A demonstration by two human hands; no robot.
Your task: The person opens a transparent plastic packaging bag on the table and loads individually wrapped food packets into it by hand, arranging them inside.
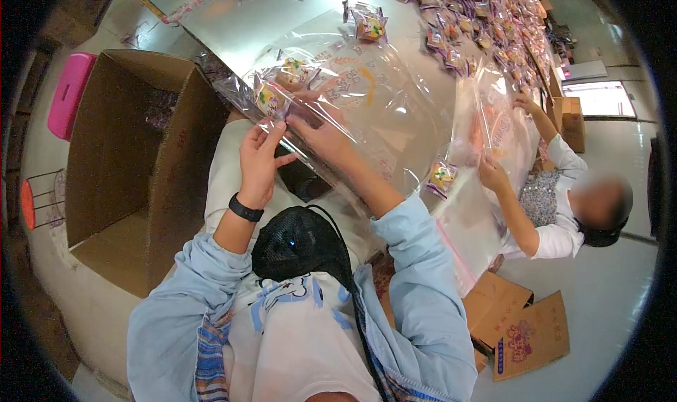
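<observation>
A large clear plastic bag [395,130] with orange and white print lies over the table's near edge. My left hand [259,163], with a black band on its wrist, pinches the bag's edge between thumb and fingers. Just to its right, my right hand [323,132] is closed at the same edge, partly seen through shiny film. Small wrapped snack packets, one by my fingertips [271,100] and another just behind it [293,72], show at the bag's near left end. Glare hides whether they are inside the bag. A further packet [369,27] sits beyond the bag.
Many wrapped packets [486,21] cover the table's far side. An open cardboard box [169,183] stands on my left, near a pink plastic item [70,95]. At right, a co-worker [543,197] handles another clear bag [493,120]. Flattened cartons [532,338] lie at lower right.
</observation>
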